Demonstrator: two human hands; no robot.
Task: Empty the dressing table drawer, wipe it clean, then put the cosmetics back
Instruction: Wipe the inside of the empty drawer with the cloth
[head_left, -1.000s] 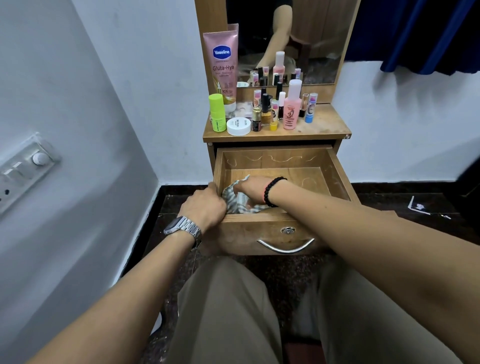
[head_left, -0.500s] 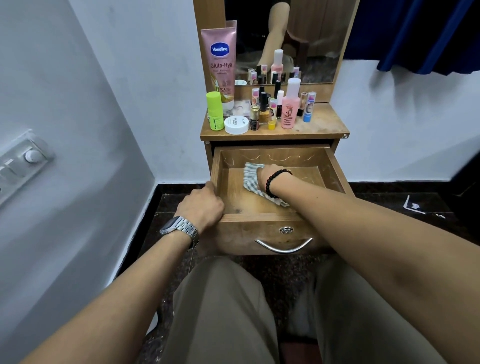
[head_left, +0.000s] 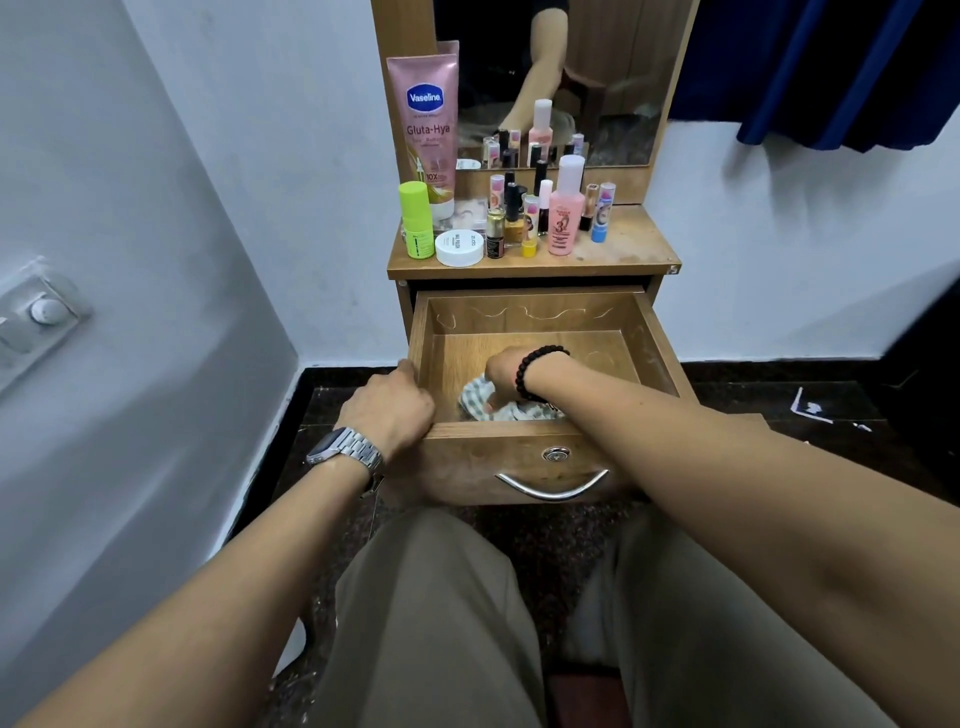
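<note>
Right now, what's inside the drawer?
The drawer holds only a checked cloth, gripped by the right hand near the front wall. That hand, its forearm and the front panel hide the floor beneath them.

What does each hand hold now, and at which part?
The right hand grips the bunched checked cloth from above. The left hand holds the drawer at its front left corner.

Your right hand presses a cloth into the open drawer; your left hand grips its front corner.
</note>
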